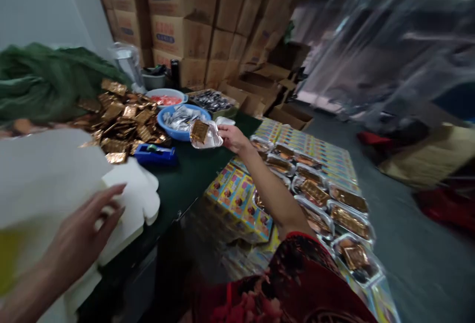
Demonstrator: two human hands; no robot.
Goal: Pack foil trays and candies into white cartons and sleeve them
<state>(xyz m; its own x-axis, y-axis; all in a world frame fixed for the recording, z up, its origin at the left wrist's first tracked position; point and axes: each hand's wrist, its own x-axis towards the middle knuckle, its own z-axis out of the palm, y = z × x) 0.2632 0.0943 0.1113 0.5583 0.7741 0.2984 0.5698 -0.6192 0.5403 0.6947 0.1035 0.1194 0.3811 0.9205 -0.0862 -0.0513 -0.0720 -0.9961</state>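
Note:
My right hand [232, 138] reaches out over the dark green table [185, 179] and pinches the edge of a clear plastic tray [206, 135] that holds a gold packet. The tray hovers beside a blue bowl [181, 120] filled with small silvery sachets. My left hand [83, 234] lies with fingers stretched flat on a stack of white cut-out cardboard sheets [126, 199] at the near left. Between the hands sit a heap of gold packets [118, 120] and a blue tape dispenser [156, 155].
Rows of filled clear trays [334, 204] lie on colourful boxes [241, 194] to the right, below table height. A light bowl with red contents [166, 98], a box of dark sachets [213, 100] and green cloth [48, 80] stand behind. Cardboard cartons [193, 21] are stacked against the back.

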